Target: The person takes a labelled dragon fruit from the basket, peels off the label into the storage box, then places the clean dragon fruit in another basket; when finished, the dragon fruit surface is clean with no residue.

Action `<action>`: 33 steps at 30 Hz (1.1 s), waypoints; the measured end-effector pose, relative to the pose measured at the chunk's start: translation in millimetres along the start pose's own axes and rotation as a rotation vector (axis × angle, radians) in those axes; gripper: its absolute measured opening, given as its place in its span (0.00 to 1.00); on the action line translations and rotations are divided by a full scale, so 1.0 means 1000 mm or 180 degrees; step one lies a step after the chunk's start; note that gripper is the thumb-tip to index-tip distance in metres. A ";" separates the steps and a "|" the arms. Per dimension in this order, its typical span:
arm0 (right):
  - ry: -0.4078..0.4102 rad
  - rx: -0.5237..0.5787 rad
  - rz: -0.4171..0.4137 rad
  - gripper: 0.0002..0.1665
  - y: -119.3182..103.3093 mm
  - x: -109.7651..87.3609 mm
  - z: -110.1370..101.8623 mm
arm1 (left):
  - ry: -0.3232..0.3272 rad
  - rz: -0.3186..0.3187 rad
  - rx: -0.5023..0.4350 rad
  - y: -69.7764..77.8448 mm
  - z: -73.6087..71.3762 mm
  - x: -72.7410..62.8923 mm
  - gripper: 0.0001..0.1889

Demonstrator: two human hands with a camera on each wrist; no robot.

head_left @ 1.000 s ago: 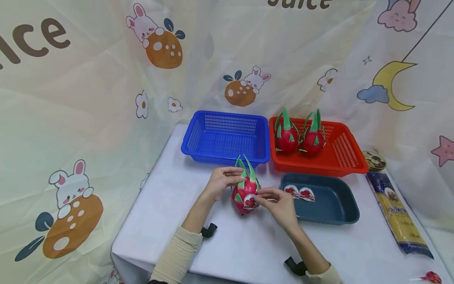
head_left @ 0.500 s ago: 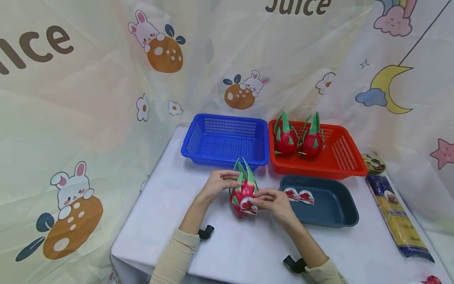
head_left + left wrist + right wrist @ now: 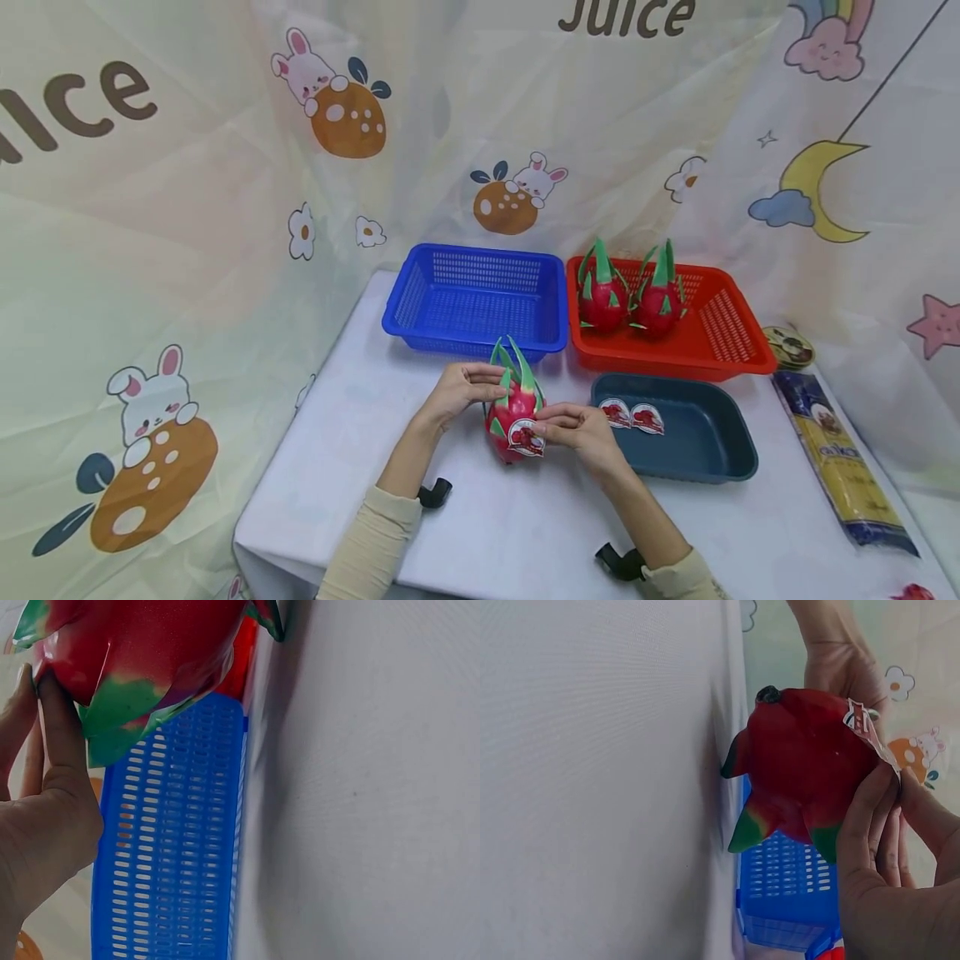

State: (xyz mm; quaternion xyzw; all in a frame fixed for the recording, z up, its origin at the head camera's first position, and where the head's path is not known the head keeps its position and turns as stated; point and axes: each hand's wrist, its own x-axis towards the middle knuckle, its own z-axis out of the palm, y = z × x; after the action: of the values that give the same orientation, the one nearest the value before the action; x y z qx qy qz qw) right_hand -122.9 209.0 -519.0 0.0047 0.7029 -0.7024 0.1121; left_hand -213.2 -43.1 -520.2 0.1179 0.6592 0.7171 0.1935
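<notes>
A red dragon fruit (image 3: 516, 403) with green leaf tips stands tilted over the white table in the head view. My left hand (image 3: 467, 392) pinches it near its leafy top, from the left side. Between thumb and fingers of my right hand (image 3: 581, 432) is the edge of a round white-and-red sticker (image 3: 525, 437), which lies against the fruit's lower front. In the right wrist view the sticker (image 3: 868, 735) curves away from the skin at the pinched edge. The fruit (image 3: 150, 645) fills the top of the left wrist view, above the left fingers.
Behind the fruit stands a blue basket (image 3: 480, 340). The red basket (image 3: 720, 321) beside it holds two dragon fruits (image 3: 603, 304). Two stickers lie in a dark teal tray (image 3: 690, 471) to the right. A yellow-and-blue packet (image 3: 843, 458) and a round tin (image 3: 789, 348) line the right edge.
Both hands have shifted slightly left with the fruit, and the sticker has come a little lower on its front. The grips look the same, while the head view has tilted up slightly.
</notes>
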 end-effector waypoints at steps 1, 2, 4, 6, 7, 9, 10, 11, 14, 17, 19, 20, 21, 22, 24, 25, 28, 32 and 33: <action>-0.0002 0.0005 -0.0004 0.21 0.000 -0.001 0.000 | -0.0007 0.0006 -0.0004 0.000 0.000 0.000 0.23; 0.0014 0.0028 0.0011 0.21 0.001 -0.001 0.000 | -0.0010 0.0008 -0.0009 0.000 0.000 0.000 0.23; 0.0040 0.0061 0.0048 0.20 0.001 -0.001 0.000 | -0.0017 0.0000 -0.0058 -0.001 0.001 0.000 0.22; 0.0051 0.0100 0.0093 0.20 0.002 -0.002 0.001 | -0.0007 -0.0034 -0.0149 -0.002 0.001 -0.001 0.22; 0.0054 0.0114 0.0114 0.20 0.003 -0.002 0.001 | 0.0001 -0.0049 -0.0191 -0.002 0.002 -0.001 0.21; 0.0060 0.0145 0.0150 0.21 0.004 -0.002 0.001 | 0.0020 -0.0084 -0.0285 -0.002 0.002 -0.002 0.21; 0.0060 0.0166 0.0161 0.21 0.004 -0.002 0.000 | 0.0021 -0.0098 -0.0317 -0.002 0.002 -0.002 0.21; 0.0070 0.0185 0.0171 0.21 0.004 -0.002 0.000 | 0.0029 -0.0116 -0.0354 -0.001 0.003 -0.002 0.21; 0.0106 0.0239 0.0189 0.20 0.004 -0.001 -0.001 | 0.0018 -0.0143 -0.0444 0.000 0.003 -0.002 0.21; 0.0055 0.0285 0.0173 0.20 0.003 0.000 -0.001 | 0.0067 -0.0157 -0.0541 0.001 0.001 -0.001 0.18; -0.0002 0.0336 0.0155 0.19 0.002 0.000 0.000 | 0.0111 -0.0151 -0.0576 0.002 -0.001 -0.001 0.17; -0.0038 0.0362 0.0146 0.18 0.002 0.000 0.000 | 0.0130 -0.0143 -0.0594 0.002 -0.002 -0.001 0.16; -0.0064 0.0391 0.0139 0.18 0.002 0.000 0.001 | 0.0146 -0.0139 -0.0603 0.002 -0.003 -0.001 0.15; -0.0075 0.0420 0.0146 0.17 0.003 0.001 0.001 | 0.0145 -0.0138 -0.0613 0.002 -0.004 -0.001 0.15; -0.0059 0.0472 0.0161 0.15 0.003 0.001 0.002 | 0.0137 -0.0139 -0.0623 0.002 -0.005 -0.001 0.15; -0.0047 0.0486 0.0176 0.15 0.004 0.002 0.002 | 0.0135 -0.0144 -0.0632 0.002 -0.005 -0.001 0.15; -0.0050 0.0526 0.0204 0.16 0.005 0.003 0.001 | 0.0131 -0.0153 -0.0671 0.002 -0.005 -0.001 0.15; -0.0082 0.0602 0.0209 0.16 0.004 0.003 0.000 | 0.0099 -0.0151 -0.0747 0.002 -0.004 -0.001 0.14; -0.0080 0.0611 0.0217 0.15 0.004 0.002 0.000 | 0.0090 -0.0151 -0.0773 0.002 -0.004 0.000 0.13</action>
State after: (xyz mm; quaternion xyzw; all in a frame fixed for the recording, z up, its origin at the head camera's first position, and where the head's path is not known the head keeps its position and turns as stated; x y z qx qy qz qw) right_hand -124.6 209.0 -523.4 0.0306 0.6303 -0.7623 0.1438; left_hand -214.6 -46.6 -518.3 0.0679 0.5727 0.7884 0.2139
